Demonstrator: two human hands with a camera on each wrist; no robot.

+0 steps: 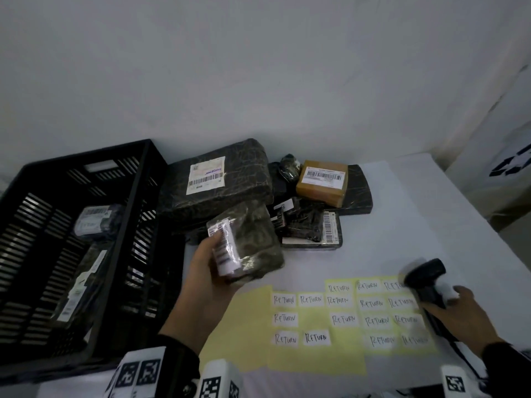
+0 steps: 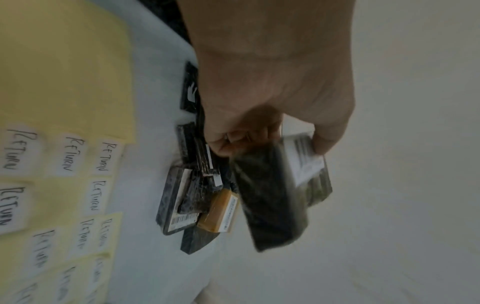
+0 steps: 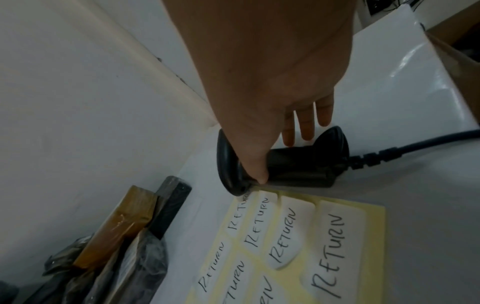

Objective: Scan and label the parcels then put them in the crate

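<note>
The left hand (image 1: 207,271) grasps a small dark-wrapped parcel (image 1: 250,245) by one short end, lifted off the worktop (image 1: 402,225) in the centre of the head view. The thumb lies across its white barcode label (image 1: 224,248), and the fingers are curled round the underside, as the left wrist view shows. The parcel's long axis runs from the hand up and to the right in the frame, and its labelled face tips upward and toward the lower right.

That matters, because the scanner (image 1: 428,280) sits at the lower right of the same frame, well apart from the parcel, resting on the edge of the yellow sheet of RETURN stickers (image 1: 344,311). The right hand (image 1: 457,308) is on it — in the right wrist view the thumb presses the neck below the scanner's head while the other fingers reach straight over the handle, not yet wrapped round it. The hand is released rather than clenched, by my reading.

So the coming move likely turns on closing that gap: the scanner must be taken up and aimed leftward at the label, part of which the thumb covers.

The black crate (image 1: 86,225) stands at the left of the frame, just beside the left hand, with parcels already inside. The unscanned pile (image 1: 287,196) lies beyond, in the upper centre.
</note>
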